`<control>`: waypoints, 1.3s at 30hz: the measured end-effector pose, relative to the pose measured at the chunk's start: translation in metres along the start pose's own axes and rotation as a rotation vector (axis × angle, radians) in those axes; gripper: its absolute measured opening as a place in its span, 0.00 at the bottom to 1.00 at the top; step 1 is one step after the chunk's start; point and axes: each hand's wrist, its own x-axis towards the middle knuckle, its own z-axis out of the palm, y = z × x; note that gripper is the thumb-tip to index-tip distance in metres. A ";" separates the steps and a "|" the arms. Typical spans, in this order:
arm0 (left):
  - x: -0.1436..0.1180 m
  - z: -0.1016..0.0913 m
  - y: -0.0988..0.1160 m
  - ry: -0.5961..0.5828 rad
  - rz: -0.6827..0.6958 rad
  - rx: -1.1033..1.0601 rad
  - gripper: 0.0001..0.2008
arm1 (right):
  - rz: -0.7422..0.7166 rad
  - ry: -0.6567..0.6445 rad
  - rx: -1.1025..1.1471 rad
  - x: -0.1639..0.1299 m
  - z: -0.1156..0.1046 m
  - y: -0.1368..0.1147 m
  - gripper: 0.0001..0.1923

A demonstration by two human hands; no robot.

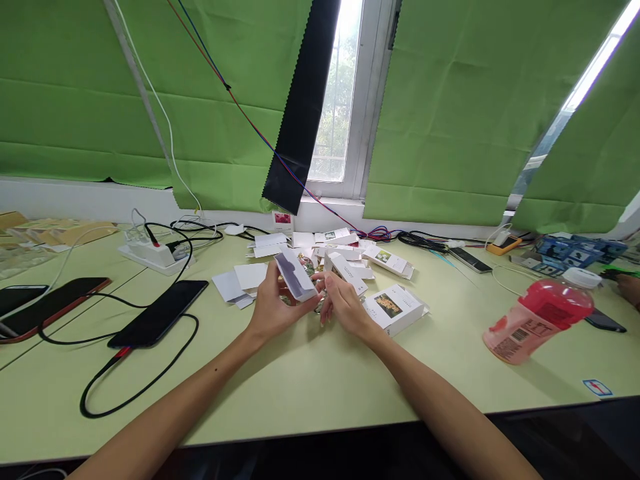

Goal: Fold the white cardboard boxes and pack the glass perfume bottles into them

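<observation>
My left hand holds a small white carton tilted above the pale green table. My right hand is right beside it, fingers curled around a small shiny object that is mostly hidden between the two hands. Several more white cartons lie just beyond, among them one with a yellow picture and one with a flap open. Flat white cards lie to the left of my hands.
A black phone on a black cable lies at the left, next to a red-edged phone. A white power strip sits behind. A pink drink bottle lies at the right. Another person's hand shows at the far right edge.
</observation>
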 end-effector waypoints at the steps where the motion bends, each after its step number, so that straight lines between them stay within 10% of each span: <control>1: 0.000 0.000 0.000 0.007 -0.002 -0.002 0.30 | 0.006 -0.010 -0.001 0.000 0.000 0.000 0.33; 17: 0.000 0.002 0.002 -0.004 -0.040 -0.011 0.33 | -0.333 0.170 -0.116 -0.004 -0.004 -0.008 0.25; 22: -0.001 0.002 -0.004 -0.039 -0.018 0.024 0.34 | -0.476 0.081 -0.229 -0.008 -0.005 -0.013 0.41; 39: -0.009 0.006 -0.012 -0.295 0.311 0.080 0.33 | -0.568 0.094 -0.257 -0.009 0.007 -0.014 0.43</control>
